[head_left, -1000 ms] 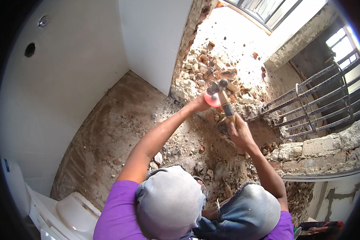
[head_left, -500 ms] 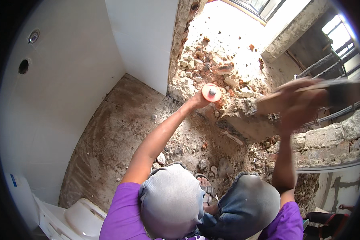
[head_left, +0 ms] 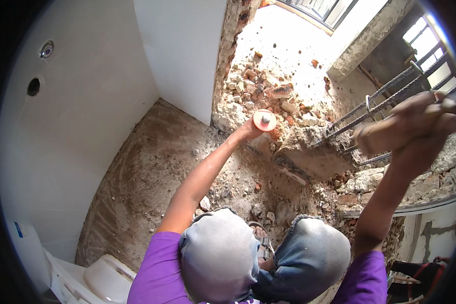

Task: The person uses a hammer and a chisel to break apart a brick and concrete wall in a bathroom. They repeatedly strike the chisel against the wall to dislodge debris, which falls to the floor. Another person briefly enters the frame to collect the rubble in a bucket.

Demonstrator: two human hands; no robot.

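Observation:
Out in front, my left hand [head_left: 249, 129] is closed around a chisel [head_left: 265, 119]. I see it end-on, with its grey steel head inside a round, pale orange hand guard. Beneath it lies broken masonry, and the chisel's tip is hidden. My right hand [head_left: 418, 139] is raised at the right, gripping a hammer [head_left: 366, 137] by its thick wooden handle. Motion blurs the hammer, and its dark head is partly cut off at the picture's right rim. The hammer is well apart from the chisel.
Rubble [head_left: 268, 88] covers the broken wall ledge. Bare steel bars [head_left: 375, 104] jut from a concrete stub [head_left: 314, 159] at right. A white tiled wall [head_left: 86, 116] and a toilet [head_left: 109, 276] stand at left. Another person [head_left: 415, 276] shows at lower right.
My right hand has swung the hammer farther right, toward the rim, uncovering more of the steel bars. My left hand and the chisel stay almost where they were.

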